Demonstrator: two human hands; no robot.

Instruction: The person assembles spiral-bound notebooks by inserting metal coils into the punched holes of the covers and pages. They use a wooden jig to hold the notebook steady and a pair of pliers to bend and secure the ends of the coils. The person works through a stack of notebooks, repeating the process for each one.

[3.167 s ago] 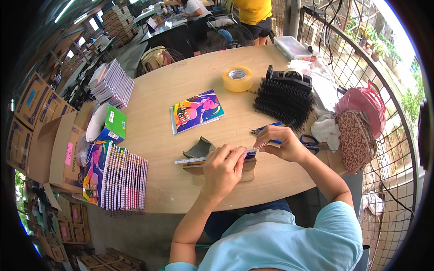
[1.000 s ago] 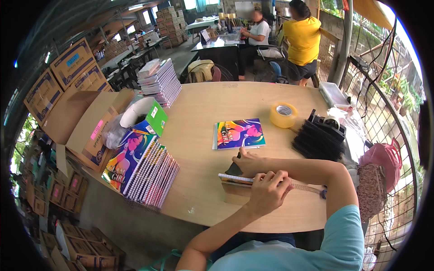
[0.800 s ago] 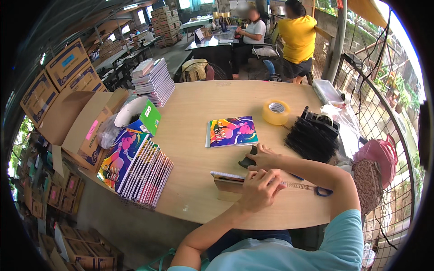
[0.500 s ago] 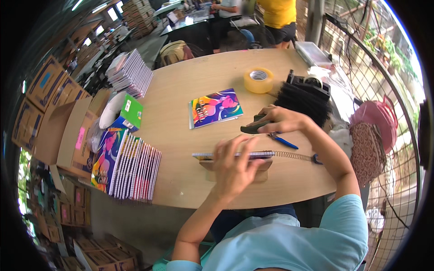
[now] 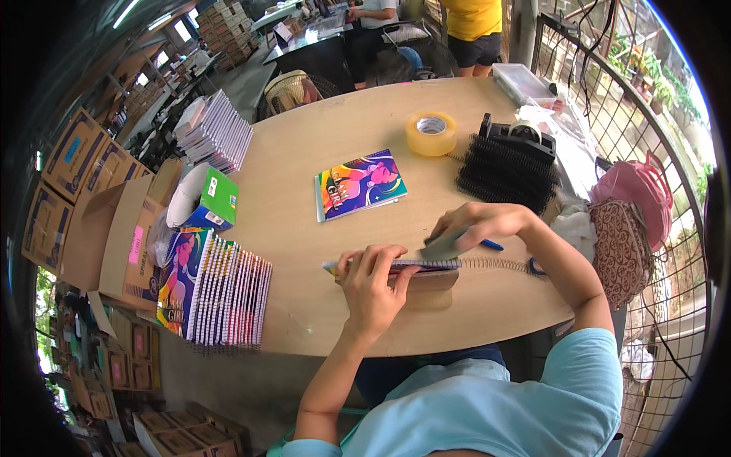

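My left hand [image 5: 371, 293] is closed on a notebook [image 5: 403, 265] standing on its edge, fingers on the far side and thumb on the near one. Against its near side is a brown wooden block [image 5: 435, 281]. A wire coil [image 5: 495, 264] runs out from the notebook's right end. In my right hand [image 5: 491, 222] is a dark grey, smooth block-like piece [image 5: 444, 245], blurred by motion, close to the notebook's top edge. A blue-handled tool [image 5: 492, 244] lies partly hidden under that hand. Farther off, a colourful notebook [image 5: 362, 186] lies flat.
Stacked spiral notebooks [image 5: 228, 286] stand at the left edge, with another stack [image 5: 217, 133] behind. A green and blue box [image 5: 217, 198] sits between them. A yellow tape roll [image 5: 431, 134], a heap of black coils [image 5: 506, 175] and a tape dispenser [image 5: 525, 141] occupy the far right.
My left hand has come down and closed on the upright notebook. My right hand has moved nearer with the dark grey piece, bringing it to the notebook's top edge.
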